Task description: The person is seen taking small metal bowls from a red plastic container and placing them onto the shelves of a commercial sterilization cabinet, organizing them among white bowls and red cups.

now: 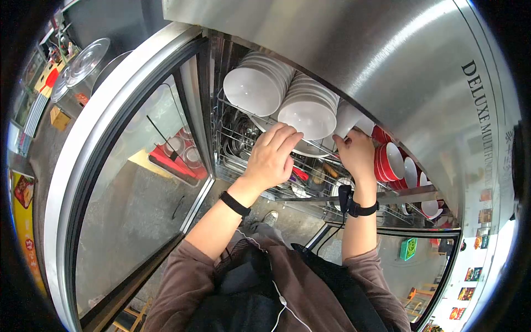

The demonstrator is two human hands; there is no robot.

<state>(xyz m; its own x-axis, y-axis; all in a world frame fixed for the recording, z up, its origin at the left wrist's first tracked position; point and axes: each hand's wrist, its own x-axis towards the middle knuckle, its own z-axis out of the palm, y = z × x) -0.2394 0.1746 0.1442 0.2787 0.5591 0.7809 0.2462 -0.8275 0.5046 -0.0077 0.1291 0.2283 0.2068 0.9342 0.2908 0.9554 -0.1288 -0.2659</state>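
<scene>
"Facing the hands, where's the nested stack of glossy white round bowls (310, 108)?"

"Upper middle of the frame, just above and between them, long axis running up the frame."

"Which hand is nearer?"

"Both look close: left hand (269, 157) by the front rim's lower left, half open, nothing seen held; right hand (355, 157) by its lower right, fingers bent, partly hidden, so I can't tell its grip."

A nested stack of round, glossy white bowls (308, 113) lies tipped on its side on a metal wire rack (246, 114), mouths outward. A similar white stack (254, 91) lies just beside it.
</scene>
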